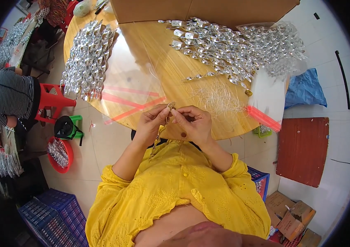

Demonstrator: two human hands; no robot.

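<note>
Just over the near edge of the table, my left hand (152, 122) and my right hand (195, 123) meet, thumbs and forefingers pinched close together. Between the fingertips is a small shiny end. A narrow twisted metallic strip (156, 142) hangs below my left hand against the yellow top, so the left fingers appear to grip it. What my right fingertips pinch is too small to make out. A tangle of fine clear thread (220, 98) lies on the table beyond my right hand. Past my left hand is a clear plastic bag (131, 70) with red strips.
Twisted silver strips lie in a left pile (87, 61) and a larger right pile (224, 47). A cardboard box (203, 11) stands at the back. More plastic bags (265, 92) lie at right. To the left are a red stool (53, 101) and a seated person (12, 92).
</note>
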